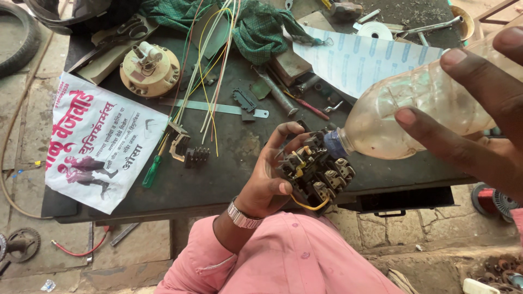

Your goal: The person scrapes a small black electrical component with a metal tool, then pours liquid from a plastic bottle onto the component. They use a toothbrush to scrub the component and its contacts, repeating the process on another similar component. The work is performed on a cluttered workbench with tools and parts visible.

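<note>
Left hand: fingers curled tight round a black switch block, held over the near edge of the bench, yellow wire looping beneath. Right hand: fingers wrapped round a clear bottle, tilted, long axis running from upper right down to lower left. Bottle mouth touching or just above the block's top right corner; cannot tell which. Screwdriver lies well left.

The left hand is held palm-up with fingers curled closed; the right hand is raised, fingers wrapped.
</note>
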